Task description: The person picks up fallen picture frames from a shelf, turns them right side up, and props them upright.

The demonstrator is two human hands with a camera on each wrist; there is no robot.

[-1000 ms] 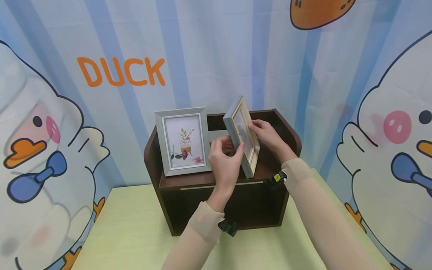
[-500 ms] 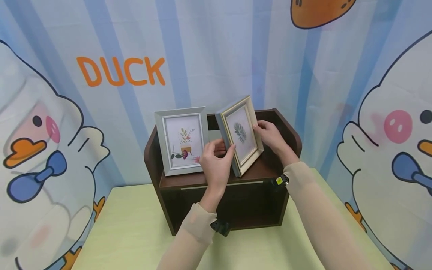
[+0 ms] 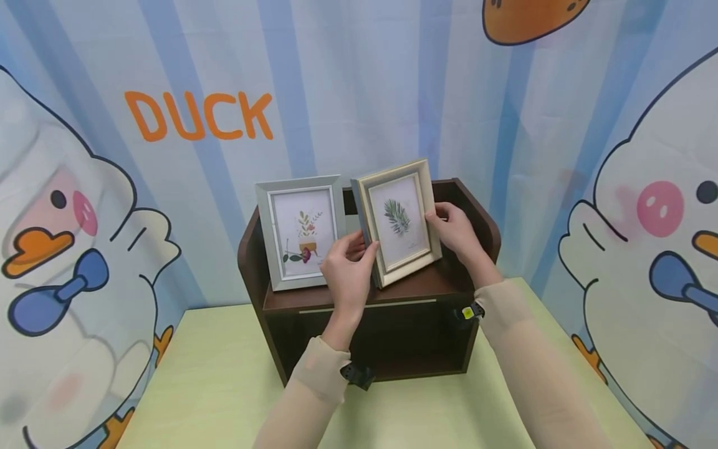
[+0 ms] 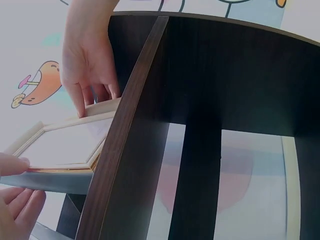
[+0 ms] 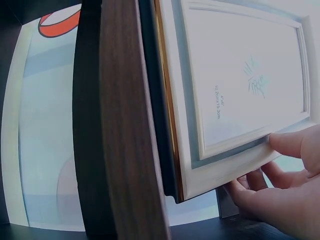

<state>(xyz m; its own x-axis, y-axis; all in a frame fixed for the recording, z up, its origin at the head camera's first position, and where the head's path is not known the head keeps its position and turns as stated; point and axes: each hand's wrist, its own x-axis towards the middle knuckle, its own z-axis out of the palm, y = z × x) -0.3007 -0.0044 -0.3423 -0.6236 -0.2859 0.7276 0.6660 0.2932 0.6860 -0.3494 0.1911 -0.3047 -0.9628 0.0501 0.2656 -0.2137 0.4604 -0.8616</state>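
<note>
A cream picture frame (image 3: 397, 218) with a green leaf print leans tilted over the upper shelf of a dark brown two-tier shelf unit (image 3: 370, 380). Its left edge is pinched by my left hand (image 3: 349, 271), thumb in front and fingers behind. On the opposite side my right hand (image 3: 455, 231) grips the right edge. The right wrist view shows the right hand (image 5: 285, 175) with its thumb on the front border and fingers beneath the picture frame (image 5: 220, 160). Left of it, a silver-grey picture frame (image 3: 268, 234) with a flower print stands on the same shelf, close to my left hand.
The shelf unit stands on a pale green tabletop (image 3: 224, 349), its dark side panels (image 3: 477, 218) rising beside the frames. Below is an open lower compartment (image 3: 415, 340). A striped curtain (image 3: 359, 93) with cartoon ducks hangs behind and at both sides.
The cream picture frame has turned from nearly edge-on to facing forward. My left hand has moved left with its edge, and the right hand slightly right. The silver-grey frame stays put.
</note>
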